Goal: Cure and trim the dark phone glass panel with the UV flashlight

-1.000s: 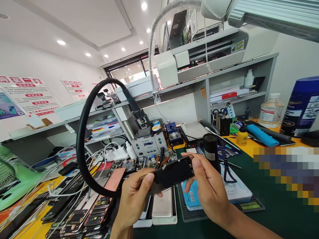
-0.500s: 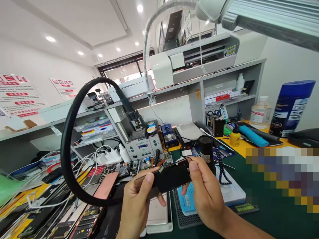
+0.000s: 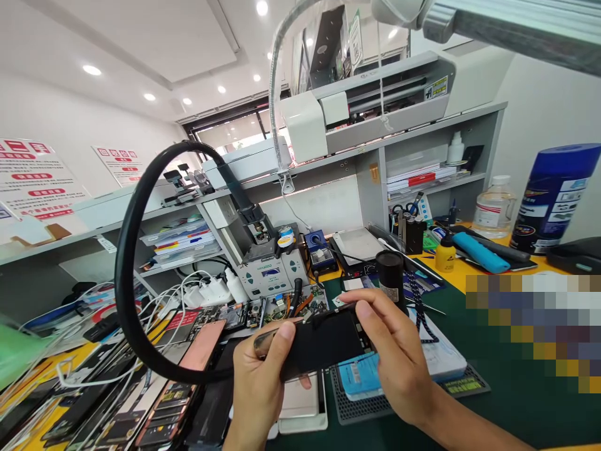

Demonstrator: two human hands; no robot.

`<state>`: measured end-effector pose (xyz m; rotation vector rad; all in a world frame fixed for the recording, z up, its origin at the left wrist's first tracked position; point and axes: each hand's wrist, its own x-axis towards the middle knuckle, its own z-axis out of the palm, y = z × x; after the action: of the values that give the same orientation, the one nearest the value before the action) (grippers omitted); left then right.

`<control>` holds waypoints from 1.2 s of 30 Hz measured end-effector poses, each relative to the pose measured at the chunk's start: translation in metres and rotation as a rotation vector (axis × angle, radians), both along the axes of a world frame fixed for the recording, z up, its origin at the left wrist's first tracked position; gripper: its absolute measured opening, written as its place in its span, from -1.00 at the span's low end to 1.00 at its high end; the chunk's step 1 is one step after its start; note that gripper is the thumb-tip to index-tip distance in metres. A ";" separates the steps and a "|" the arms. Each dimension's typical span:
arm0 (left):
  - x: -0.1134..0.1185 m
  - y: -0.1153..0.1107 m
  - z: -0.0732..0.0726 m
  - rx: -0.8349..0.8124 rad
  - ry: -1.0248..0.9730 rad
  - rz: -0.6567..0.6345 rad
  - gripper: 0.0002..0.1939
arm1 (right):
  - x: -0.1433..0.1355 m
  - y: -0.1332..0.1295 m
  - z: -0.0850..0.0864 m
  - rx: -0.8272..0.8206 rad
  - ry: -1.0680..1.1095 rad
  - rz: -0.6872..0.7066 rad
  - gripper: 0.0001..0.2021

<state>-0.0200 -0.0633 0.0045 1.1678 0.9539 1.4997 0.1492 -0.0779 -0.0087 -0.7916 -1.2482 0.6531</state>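
A black phone screen, seen from its back side with small metal bits and a flex strip along its upper edge, is held tilted above the bench. My left hand is closed around its left end, thumb on top and fingers below. At the opposite end, my right hand pinches the upper right corner between thumb and index finger. What lies under the right fingertips is partly hidden. Beneath the hands are a pale phone back and a blue pad on a grey mat.
A thick black hose loops at the left, in front of a rework station. Phone parts and white cables crowd the left bench. A black canister, yellow bottle and blue spray can stand to the right.
The phone screen has turned slightly and dropped a little. My right hand has shifted right, its index finger now stretched along the top edge. The view has moved slightly.
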 end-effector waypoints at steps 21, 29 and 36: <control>0.002 0.001 0.006 -0.141 -0.089 -0.043 -0.64 | 0.000 0.001 0.004 -0.101 0.162 0.096 -0.61; -0.001 0.000 0.004 -0.034 -0.005 0.032 -0.64 | -0.001 0.002 0.002 -0.095 0.082 0.027 -0.61; -0.007 -0.003 0.002 0.167 0.249 0.103 -0.62 | 0.002 0.000 0.001 -0.027 0.023 0.032 -0.76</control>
<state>-0.0269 -0.0664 0.0068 1.4710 1.0845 1.5641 0.1508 -0.0777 -0.0075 -0.7855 -1.2356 0.7048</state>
